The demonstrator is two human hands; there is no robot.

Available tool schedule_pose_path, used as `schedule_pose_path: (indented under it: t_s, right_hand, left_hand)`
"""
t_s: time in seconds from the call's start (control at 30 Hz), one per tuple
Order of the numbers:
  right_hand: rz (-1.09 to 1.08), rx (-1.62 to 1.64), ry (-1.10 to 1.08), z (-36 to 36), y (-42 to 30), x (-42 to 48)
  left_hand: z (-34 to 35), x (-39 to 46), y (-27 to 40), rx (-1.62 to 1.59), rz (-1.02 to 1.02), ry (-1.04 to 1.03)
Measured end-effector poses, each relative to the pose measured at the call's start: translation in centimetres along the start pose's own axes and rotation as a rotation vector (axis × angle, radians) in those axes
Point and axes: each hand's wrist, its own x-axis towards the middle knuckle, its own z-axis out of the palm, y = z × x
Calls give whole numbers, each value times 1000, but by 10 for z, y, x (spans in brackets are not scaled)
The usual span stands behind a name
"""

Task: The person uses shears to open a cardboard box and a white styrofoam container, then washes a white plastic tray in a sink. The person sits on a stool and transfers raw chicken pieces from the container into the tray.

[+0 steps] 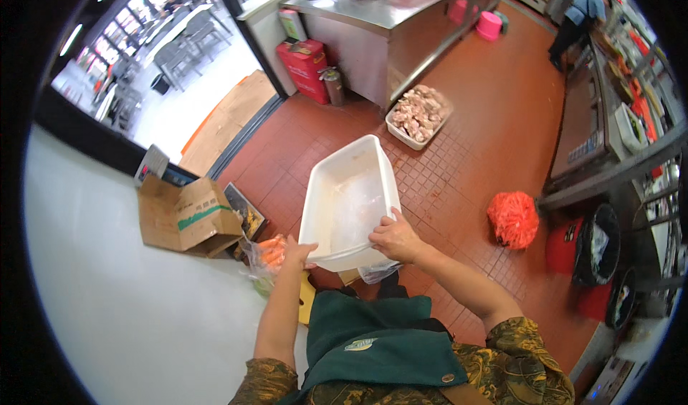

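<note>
A white plastic tub (pixel 349 201) is held up in front of my body, its inside bare but for some wet stains. My left hand (pixel 299 252) grips its near left corner, thumb over the rim. On the near right side, my right hand (pixel 396 237) clasps the other edge, with the fingers outside hidden. Beyond the tub, a second white tub (pixel 394 131) heaped with raw meat pieces (pixel 420 113) stands on the tiled floor. Close to my left hand lies a clear bag of carrots (pixel 272 252).
An open cardboard box (pixel 201 217) sits by the white wall at left. A red mesh bundle (pixel 513 219) lies on the floor at right, near lined bins (pixel 596 246). Ahead stands a steel counter (pixel 371 7). A person (pixel 580 21) bends at the far-right worktop.
</note>
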Motion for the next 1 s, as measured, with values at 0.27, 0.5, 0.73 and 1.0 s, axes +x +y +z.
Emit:
schedule_pose_path:
  t_s: [0.27,0.5,0.73,1.0]
  right_hand:
    - [323,-18,195,76,53,6]
    - [1396,745,357,175,52,-28]
    - [1888,1331,615,333,-1,-58]
    - [1634,789,273,464,63,-7]
  left_hand:
    - [16,130,-22,-435,-208,-93]
    - [-38,285,0,-360,-265,-29]
    - [-52,359,23,-958,-758,-595]
    - [48,436,-10,-1246,-696,-929]
